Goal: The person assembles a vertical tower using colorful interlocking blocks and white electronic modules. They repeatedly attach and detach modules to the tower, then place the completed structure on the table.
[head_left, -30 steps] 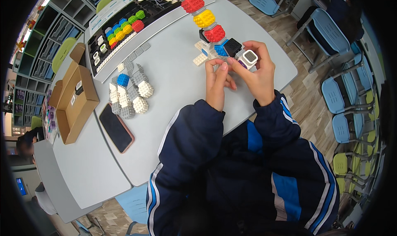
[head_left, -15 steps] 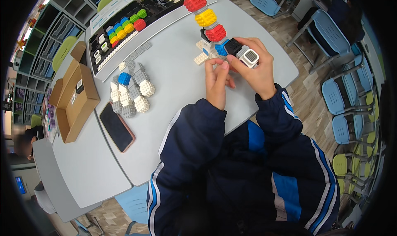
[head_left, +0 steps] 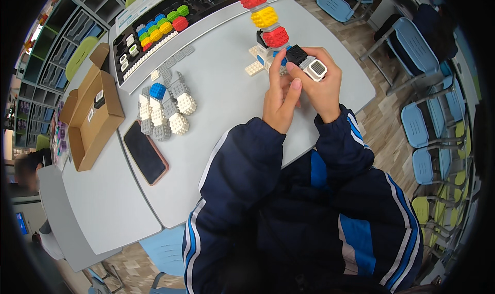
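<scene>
A tall building-block model of studded red and yellow blocks [head_left: 276, 36] stands at the far right of the table, its top cut off by the view's edge. White plate-like pieces [head_left: 254, 68] spread at its base. My right hand [head_left: 327, 85] is closed around the lower end, by a black block [head_left: 296, 55] and a white module with a grille-like face [head_left: 316, 69]. Against a blue block [head_left: 280, 57] beside the black one, my left hand [head_left: 279, 104] presses its raised index finger, with the thumb bent nearby. Its other fingertips are partly hidden behind the model.
Loose grey, white and blue studded blocks [head_left: 168, 109] lie left of my hands. Beyond them sits a black parts tray [head_left: 211, 14] with coloured blocks. A phone [head_left: 146, 153] and an open cardboard box [head_left: 96, 134] are at the left. Blue chairs [head_left: 414, 41] stand off to the right.
My left hand has shifted, its index finger now raised against the blue block instead of curled below. The whole view has moved slightly, and the tower's top shows less.
</scene>
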Demonstrator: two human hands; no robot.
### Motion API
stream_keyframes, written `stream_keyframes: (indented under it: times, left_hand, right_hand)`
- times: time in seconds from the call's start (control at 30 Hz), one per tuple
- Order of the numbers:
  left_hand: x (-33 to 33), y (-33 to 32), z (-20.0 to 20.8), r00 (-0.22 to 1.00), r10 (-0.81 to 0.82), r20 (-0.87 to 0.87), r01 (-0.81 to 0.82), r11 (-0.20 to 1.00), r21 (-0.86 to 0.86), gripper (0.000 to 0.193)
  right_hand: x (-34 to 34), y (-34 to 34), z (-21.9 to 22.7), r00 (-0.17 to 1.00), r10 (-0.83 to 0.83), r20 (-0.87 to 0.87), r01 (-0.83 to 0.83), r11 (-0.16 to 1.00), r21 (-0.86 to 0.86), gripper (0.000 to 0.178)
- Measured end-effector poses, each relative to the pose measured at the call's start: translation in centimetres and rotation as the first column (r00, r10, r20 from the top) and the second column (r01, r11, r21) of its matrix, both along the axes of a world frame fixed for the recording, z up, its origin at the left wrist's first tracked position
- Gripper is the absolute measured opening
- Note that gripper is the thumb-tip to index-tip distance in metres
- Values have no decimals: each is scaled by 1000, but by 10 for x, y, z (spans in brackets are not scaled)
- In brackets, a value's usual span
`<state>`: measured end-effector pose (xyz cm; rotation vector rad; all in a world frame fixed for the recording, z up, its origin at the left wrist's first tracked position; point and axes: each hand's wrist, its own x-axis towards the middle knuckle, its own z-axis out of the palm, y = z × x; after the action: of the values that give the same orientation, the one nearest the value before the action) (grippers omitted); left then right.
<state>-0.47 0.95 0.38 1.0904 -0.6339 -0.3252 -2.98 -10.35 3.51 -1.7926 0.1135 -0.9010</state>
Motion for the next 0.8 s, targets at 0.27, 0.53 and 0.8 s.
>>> stream_keyframes:
  times: [0.27, 0.53, 0.8]
  left_hand:
    - [8, 6, -1, 998, -32, 59, 28, 997, 72, 67]
    - [6, 11, 1, 998, -64, 14, 64, 998, 3, 64]
    - [7, 13, 6, 998, 30, 59, -31, 999, 26, 61]
  right_hand:
    - [5, 3, -8, 996, -30, 82, 26, 999, 46, 22]
    - [13, -1, -13, 985, 28, 170, -41, 997, 73, 19]
    - [24, 0, -19, 954, 54, 295, -68, 997, 39, 19]
